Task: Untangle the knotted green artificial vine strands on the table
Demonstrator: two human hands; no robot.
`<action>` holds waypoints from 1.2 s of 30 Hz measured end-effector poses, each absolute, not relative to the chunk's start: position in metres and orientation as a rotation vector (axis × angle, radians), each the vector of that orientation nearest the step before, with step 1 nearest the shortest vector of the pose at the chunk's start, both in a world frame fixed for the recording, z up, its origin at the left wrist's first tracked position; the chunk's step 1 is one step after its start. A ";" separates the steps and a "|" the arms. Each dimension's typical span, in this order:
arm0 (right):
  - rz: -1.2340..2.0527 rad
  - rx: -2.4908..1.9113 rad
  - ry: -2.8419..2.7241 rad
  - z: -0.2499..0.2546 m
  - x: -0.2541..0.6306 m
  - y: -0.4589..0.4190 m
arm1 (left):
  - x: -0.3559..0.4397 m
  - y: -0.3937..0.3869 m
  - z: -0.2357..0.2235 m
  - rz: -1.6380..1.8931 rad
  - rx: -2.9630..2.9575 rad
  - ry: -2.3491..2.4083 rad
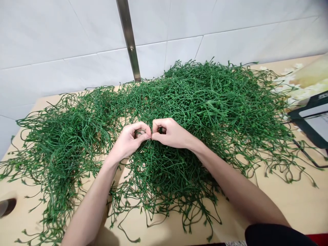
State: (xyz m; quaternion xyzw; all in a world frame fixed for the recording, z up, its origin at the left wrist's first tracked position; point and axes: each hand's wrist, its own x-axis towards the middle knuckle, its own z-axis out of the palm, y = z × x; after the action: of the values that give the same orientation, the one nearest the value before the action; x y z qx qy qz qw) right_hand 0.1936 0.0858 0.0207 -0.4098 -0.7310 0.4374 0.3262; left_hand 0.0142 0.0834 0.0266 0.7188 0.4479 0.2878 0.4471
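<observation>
A big tangled heap of thin green artificial stems (pixel 210 95) covers much of the table. Over its middle, my left hand (pixel 132 138) and my right hand (pixel 169 133) meet fingertip to fingertip, thumbs and forefingers pinched. What sits between the fingertips is too small to make out. Below and around both hands hang more loose green stems with small forked tips. A second thick bunch of stems (pixel 61 140) spreads to the left of my left hand.
The pale wooden table (pixel 287 205) stands against a white tiled wall (pixel 77 30). A metal post (pixel 130 44) rises behind the heap. At the right are a dark-framed object (pixel 312 116) and white flowers (pixel 294 85). A dark round object (pixel 7 206) lies at left.
</observation>
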 end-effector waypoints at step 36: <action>0.932 -1.176 -1.911 0.023 0.187 0.079 | 0.028 0.071 0.028 0.638 2.095 1.283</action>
State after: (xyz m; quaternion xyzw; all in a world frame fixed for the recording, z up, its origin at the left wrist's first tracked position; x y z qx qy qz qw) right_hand 0.1875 0.0786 0.0227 -0.4536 -0.7373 0.3595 0.3484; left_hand 0.0280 0.0710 0.0283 0.7880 0.4828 0.2402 0.2971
